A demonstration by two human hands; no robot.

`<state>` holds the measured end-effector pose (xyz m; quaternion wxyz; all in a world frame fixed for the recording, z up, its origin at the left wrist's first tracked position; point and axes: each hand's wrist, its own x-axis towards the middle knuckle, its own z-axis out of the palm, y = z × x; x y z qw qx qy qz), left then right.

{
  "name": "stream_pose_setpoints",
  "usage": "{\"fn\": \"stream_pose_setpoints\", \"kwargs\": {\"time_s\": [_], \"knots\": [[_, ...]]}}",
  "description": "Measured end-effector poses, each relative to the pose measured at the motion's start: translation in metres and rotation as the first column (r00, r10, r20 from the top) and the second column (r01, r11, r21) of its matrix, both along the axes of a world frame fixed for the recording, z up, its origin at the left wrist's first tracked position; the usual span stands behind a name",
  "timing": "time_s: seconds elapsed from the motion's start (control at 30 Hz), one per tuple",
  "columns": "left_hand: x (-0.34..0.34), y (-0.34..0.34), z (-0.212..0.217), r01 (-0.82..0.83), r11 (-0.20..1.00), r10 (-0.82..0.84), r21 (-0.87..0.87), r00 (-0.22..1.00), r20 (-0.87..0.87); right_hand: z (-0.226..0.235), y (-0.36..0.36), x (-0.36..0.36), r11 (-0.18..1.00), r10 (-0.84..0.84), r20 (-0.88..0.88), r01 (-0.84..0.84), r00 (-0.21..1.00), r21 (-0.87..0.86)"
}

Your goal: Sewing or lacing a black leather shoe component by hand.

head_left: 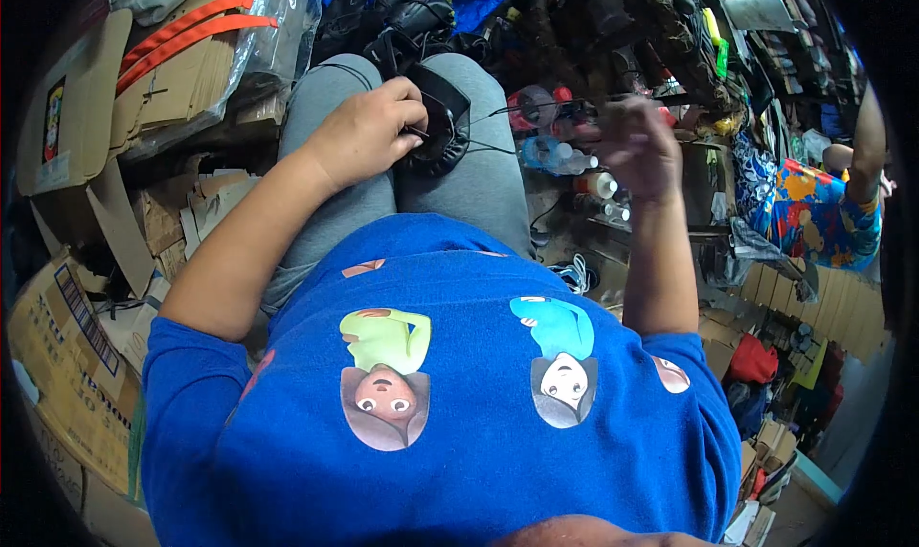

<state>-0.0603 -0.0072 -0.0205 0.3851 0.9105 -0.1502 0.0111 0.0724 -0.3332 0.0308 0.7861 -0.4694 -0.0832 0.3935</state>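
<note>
My left hand [371, 131] is closed on a glossy black shoe upper [442, 135] resting across my thighs. Its lower edge looks gathered and puckered. Thin black thread [493, 115] runs from the piece toward the right in loose strands. Out to the right, past my knee, my right hand [639, 150] is raised with its fingers curled at the far end of the thread. That hand is blurred by motion, and whether it also holds a needle cannot be made out.
Flattened cardboard [187, 88] with orange strips [191, 35] lies at the left, above an open carton [81, 356]. Plastic bottles [560, 155] lie right of my knee. Black shoes [421, 16] are heaped beyond my knees. Another person in a colourful shirt [828, 212] is at the far right.
</note>
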Motion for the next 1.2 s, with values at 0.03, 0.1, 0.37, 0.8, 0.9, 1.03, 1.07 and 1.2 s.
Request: {"fn": "stream_pose_setpoints", "kwargs": {"time_s": [0.03, 0.1, 0.37, 0.8, 0.9, 1.03, 1.07, 1.2], "knots": [[0.002, 0.002, 0.003, 0.046, 0.999, -0.045, 0.013, 0.999, -0.026, 0.013, -0.011, 0.002, 0.984, -0.13, 0.035, 0.125, 0.991, 0.124], [0.0, 0.01, 0.015, 0.024, 1.0, -0.022, 0.011, 0.995, -0.101, 0.023, -0.039, 0.01, 0.949, -0.306, 0.098, 0.295, 0.947, 0.11], [0.013, 0.034, 0.026, -0.356, 0.322, 0.177, -0.877, 0.933, -0.313, -0.021, -0.061, -0.014, 0.317, 0.514, 0.405, 0.272, 0.756, -0.909], [-0.009, 0.042, 0.023, -0.416, -0.103, -0.181, -0.903, 0.901, -0.395, -0.037, -0.087, -0.038, 0.228, 0.836, 0.5, 0.685, 0.227, -0.692], [-0.01, 0.057, 0.018, -0.39, -0.072, -0.27, -0.918, 0.894, -0.358, -0.038, -0.093, -0.042, 0.225, 0.856, 0.492, 0.744, 0.158, -0.63], [-0.021, 0.061, 0.023, -0.523, 0.077, -0.036, -0.849, 0.849, -0.527, -0.048, -0.093, -0.043, 0.202, 0.833, 0.489, 0.682, 0.258, -0.703], [-0.025, 0.082, 0.02, -0.523, 0.272, 0.002, -0.808, 0.839, -0.543, -0.05, -0.099, -0.044, 0.198, 0.833, 0.488, 0.683, 0.261, -0.703], [-0.064, 0.151, 0.031, -0.497, 0.837, 0.276, -0.23, 0.746, -0.606, -0.045, -0.125, -0.032, 0.675, -0.286, 0.259, 0.386, 0.922, -0.628]]}}
